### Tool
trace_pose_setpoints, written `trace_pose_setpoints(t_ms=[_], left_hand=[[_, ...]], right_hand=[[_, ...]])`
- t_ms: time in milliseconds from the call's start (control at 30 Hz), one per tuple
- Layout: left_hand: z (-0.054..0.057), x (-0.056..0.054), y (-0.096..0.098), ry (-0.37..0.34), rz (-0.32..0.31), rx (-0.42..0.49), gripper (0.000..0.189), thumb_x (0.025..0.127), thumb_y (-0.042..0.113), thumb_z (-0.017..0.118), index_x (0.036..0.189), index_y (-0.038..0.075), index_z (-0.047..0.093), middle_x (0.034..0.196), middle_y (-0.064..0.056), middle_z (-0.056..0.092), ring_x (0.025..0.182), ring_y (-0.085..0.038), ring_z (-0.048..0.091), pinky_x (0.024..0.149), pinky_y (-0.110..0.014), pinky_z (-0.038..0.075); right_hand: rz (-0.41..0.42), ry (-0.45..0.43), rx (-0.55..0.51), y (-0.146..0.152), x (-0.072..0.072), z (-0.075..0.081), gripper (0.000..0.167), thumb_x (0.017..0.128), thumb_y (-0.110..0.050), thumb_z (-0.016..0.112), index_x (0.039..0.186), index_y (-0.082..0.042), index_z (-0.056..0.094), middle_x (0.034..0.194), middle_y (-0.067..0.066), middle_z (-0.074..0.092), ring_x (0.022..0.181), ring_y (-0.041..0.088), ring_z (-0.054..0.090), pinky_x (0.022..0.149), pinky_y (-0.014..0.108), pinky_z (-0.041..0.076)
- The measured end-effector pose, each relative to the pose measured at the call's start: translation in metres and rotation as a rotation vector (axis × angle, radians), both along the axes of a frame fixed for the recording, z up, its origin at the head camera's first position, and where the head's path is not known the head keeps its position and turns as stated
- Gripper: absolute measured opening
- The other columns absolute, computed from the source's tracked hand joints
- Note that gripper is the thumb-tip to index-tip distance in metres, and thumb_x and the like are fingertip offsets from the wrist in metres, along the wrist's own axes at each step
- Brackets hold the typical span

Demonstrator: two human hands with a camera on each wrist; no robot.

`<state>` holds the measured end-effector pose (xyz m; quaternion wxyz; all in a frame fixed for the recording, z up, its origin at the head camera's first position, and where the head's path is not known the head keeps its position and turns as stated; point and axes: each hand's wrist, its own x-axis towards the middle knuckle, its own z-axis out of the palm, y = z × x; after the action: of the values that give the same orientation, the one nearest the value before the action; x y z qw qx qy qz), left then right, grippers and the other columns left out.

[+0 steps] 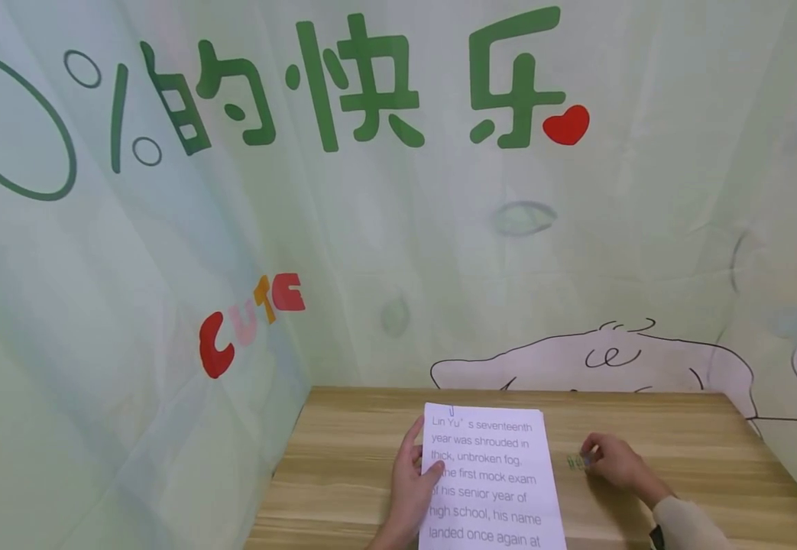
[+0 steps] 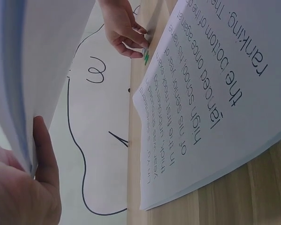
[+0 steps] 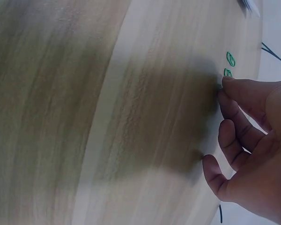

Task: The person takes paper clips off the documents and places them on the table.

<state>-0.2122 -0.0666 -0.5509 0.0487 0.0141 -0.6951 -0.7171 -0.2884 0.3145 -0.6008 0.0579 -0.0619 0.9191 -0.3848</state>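
Note:
A stack of printed paper (image 1: 487, 489) is gripped at its left edge by my left hand (image 1: 412, 485), thumb on the front and fingers behind. A blue paper clip (image 1: 451, 410) sits on its top edge. In the left wrist view, the held stack (image 2: 42, 61) rises at the left above another printed sheet (image 2: 210, 103) lying on the table. To the right of the stack, my right hand (image 1: 617, 461) is low over the table, thumb and forefinger pinching at a small paper clip mostly hidden by the fingertips. Beside them lie green paper clips (image 3: 231, 59).
The wood-grain table (image 1: 343, 435) ends at a pale cloth backdrop (image 1: 384, 252) with green characters, a red heart and a cartoon outline. The backdrop also stands along the left and right sides.

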Motion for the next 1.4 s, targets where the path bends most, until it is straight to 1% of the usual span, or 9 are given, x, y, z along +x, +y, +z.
trace_pose_setpoints(t_ms=[300, 433, 567, 700, 833, 1000, 1133, 1233, 1400], left_hand=[[-0.001, -0.001, 0.000, -0.011, -0.009, 0.000, 0.086, 0.090, -0.014, 0.064, 0.164, 0.022, 0.040, 0.120, -0.020, 0.065, 0.090, -0.024, 0.072, 0.074, -0.031, 0.065], [-0.002, -0.002, -0.001, -0.002, -0.010, 0.008, 0.085, 0.090, -0.015, 0.064, 0.164, 0.018, 0.039, 0.118, -0.020, 0.066, 0.089, -0.025, 0.072, 0.072, -0.031, 0.065], [-0.004, -0.003, 0.001, -0.006, -0.012, 0.011, 0.085, 0.090, -0.015, 0.064, 0.164, 0.019, 0.039, 0.118, -0.019, 0.066, 0.089, -0.024, 0.072, 0.073, -0.031, 0.065], [-0.005, -0.003, 0.002, -0.020, -0.015, 0.006, 0.086, 0.090, -0.014, 0.064, 0.165, 0.022, 0.039, 0.119, -0.018, 0.065, 0.089, -0.023, 0.072, 0.073, -0.032, 0.065], [-0.007, -0.002, 0.004, -0.023, -0.016, 0.006, 0.087, 0.090, -0.014, 0.064, 0.165, 0.022, 0.038, 0.119, -0.018, 0.065, 0.090, -0.023, 0.071, 0.074, -0.031, 0.065], [-0.007, 0.000, 0.008, -0.016, -0.024, 0.011, 0.086, 0.090, -0.015, 0.064, 0.165, 0.019, 0.038, 0.120, -0.020, 0.065, 0.090, -0.023, 0.071, 0.074, -0.032, 0.065], [-0.007, 0.000, 0.012, -0.019, -0.015, 0.001, 0.086, 0.089, -0.015, 0.064, 0.164, 0.018, 0.039, 0.119, -0.019, 0.065, 0.087, -0.022, 0.070, 0.072, -0.032, 0.065], [-0.007, 0.001, 0.013, -0.028, -0.020, 0.002, 0.086, 0.090, -0.014, 0.064, 0.164, 0.020, 0.039, 0.119, -0.019, 0.065, 0.087, -0.023, 0.070, 0.072, -0.032, 0.065], [-0.007, 0.002, 0.014, -0.014, -0.044, 0.012, 0.086, 0.090, -0.013, 0.063, 0.165, 0.019, 0.037, 0.120, -0.019, 0.065, 0.086, -0.022, 0.071, 0.072, -0.033, 0.066]], right_hand=[[-0.018, 0.009, 0.081, -0.001, -0.004, -0.008, 0.022, 0.078, 0.004, 0.078, 0.093, -0.007, 0.066, 0.080, 0.002, 0.064, 0.074, 0.018, 0.058, 0.065, 0.033, 0.044], [-0.024, -0.013, 0.089, -0.003, -0.004, -0.004, 0.020, 0.080, 0.003, 0.078, 0.095, -0.005, 0.068, 0.082, 0.003, 0.065, 0.075, 0.019, 0.058, 0.064, 0.033, 0.046], [-0.018, -0.029, 0.103, -0.004, -0.002, 0.002, 0.019, 0.083, 0.002, 0.077, 0.099, -0.004, 0.070, 0.085, 0.003, 0.065, 0.076, 0.019, 0.058, 0.064, 0.033, 0.047], [-0.013, -0.018, 0.119, -0.002, -0.001, 0.002, 0.021, 0.083, 0.001, 0.077, 0.102, -0.004, 0.070, 0.085, 0.004, 0.064, 0.076, 0.020, 0.057, 0.064, 0.034, 0.046], [-0.037, -0.001, 0.129, -0.002, -0.005, 0.003, 0.020, 0.089, -0.005, 0.072, 0.109, -0.004, 0.071, 0.086, 0.004, 0.065, 0.076, 0.019, 0.058, 0.064, 0.034, 0.045], [-0.055, 0.045, 0.112, -0.010, -0.012, 0.015, 0.023, 0.096, -0.007, 0.063, 0.117, 0.001, 0.069, 0.088, 0.006, 0.066, 0.075, 0.020, 0.058, 0.062, 0.034, 0.047], [-0.044, 0.086, 0.073, -0.021, -0.016, 0.028, 0.022, 0.097, -0.005, 0.063, 0.116, 0.004, 0.069, 0.083, 0.006, 0.065, 0.073, 0.020, 0.058, 0.060, 0.033, 0.048], [-0.033, 0.098, 0.027, -0.029, -0.021, 0.034, 0.021, 0.099, -0.006, 0.063, 0.117, 0.004, 0.069, 0.081, 0.006, 0.065, 0.074, 0.022, 0.061, 0.059, 0.033, 0.048], [-0.007, 0.084, -0.062, -0.044, -0.031, 0.052, 0.029, 0.107, -0.017, 0.058, 0.126, 0.004, 0.067, 0.091, 0.007, 0.070, 0.086, 0.026, 0.067, 0.066, 0.033, 0.051]])
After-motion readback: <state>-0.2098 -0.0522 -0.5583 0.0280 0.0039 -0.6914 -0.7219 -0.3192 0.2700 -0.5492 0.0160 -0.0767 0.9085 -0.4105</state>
